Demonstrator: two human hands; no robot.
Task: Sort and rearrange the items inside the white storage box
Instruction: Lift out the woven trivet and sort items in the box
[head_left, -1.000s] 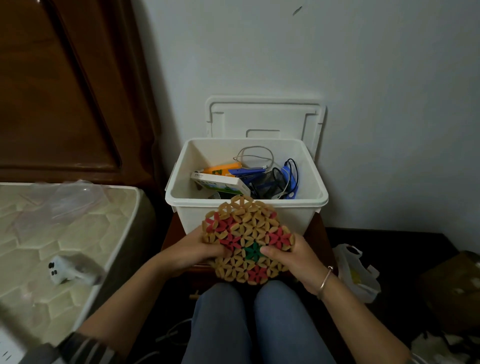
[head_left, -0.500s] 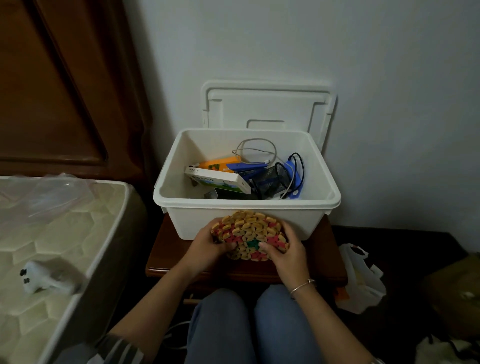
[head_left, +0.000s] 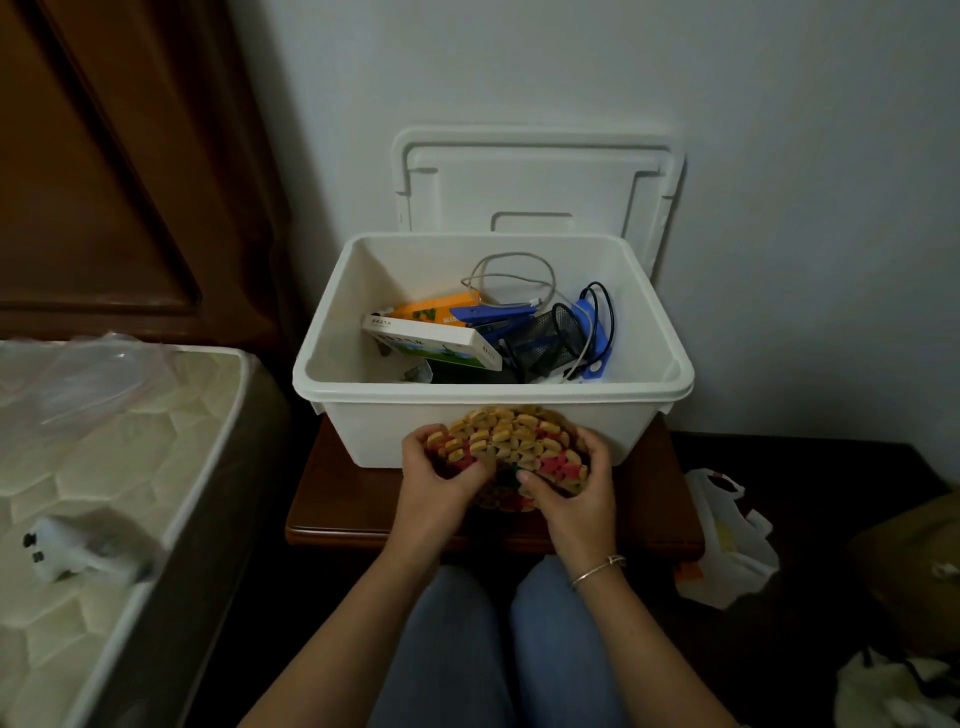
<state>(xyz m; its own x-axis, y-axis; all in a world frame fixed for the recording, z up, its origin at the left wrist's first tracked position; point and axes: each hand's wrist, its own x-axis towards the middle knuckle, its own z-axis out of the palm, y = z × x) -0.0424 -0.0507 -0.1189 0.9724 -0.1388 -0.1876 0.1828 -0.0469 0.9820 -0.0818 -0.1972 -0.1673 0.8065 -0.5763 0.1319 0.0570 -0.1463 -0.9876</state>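
Looking down from my head, I hold the colourful bamboo mat (head_left: 511, 441) against the front wall of the white storage box (head_left: 488, 392), just under its rim. My left hand (head_left: 439, 480) grips the mat's left edge with the fingers curled round it. My right hand (head_left: 571, 499) grips the right edge the same way. Inside the box, a white carton (head_left: 431, 343) leans toward the left, a black mesh cup (head_left: 550, 338) lies tipped to the right, and a grey cable (head_left: 509, 275) loops behind them. The lid (head_left: 535, 182) stands behind the box. A wooden stand (head_left: 343, 499) is under the box.
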